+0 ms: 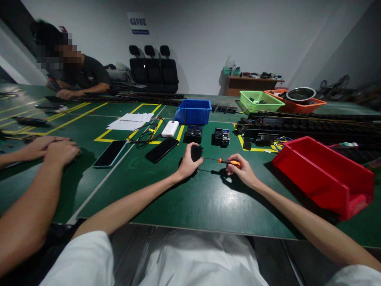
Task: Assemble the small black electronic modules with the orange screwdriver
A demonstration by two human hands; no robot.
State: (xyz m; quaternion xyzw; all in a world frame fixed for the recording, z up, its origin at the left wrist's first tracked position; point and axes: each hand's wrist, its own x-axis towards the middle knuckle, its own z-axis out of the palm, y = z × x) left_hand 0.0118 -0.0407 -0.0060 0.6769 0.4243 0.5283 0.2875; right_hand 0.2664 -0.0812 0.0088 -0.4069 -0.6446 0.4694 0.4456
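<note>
My left hand [189,163] is closed around a small black box-shaped device [196,152], held just above the green table [166,198]. In my right hand [242,170] is a screwdriver [233,162] with an orange and black handle. Its thin shaft points left, and the tip is at or close to the device's right side; whether it touches I cannot tell. Behind my hands sit similar black devices, a pair [194,133] side by side and another group [222,136] to their right, with some silvery parts showing on it.
A red bin [321,174] stands at the right, a blue bin [195,112] further back. Left of my hands lie two phones [162,149], a white power bank [170,128], cables and papers [131,121]. A neighbour's arms [38,178] rest at left; another person [80,71] sits across.
</note>
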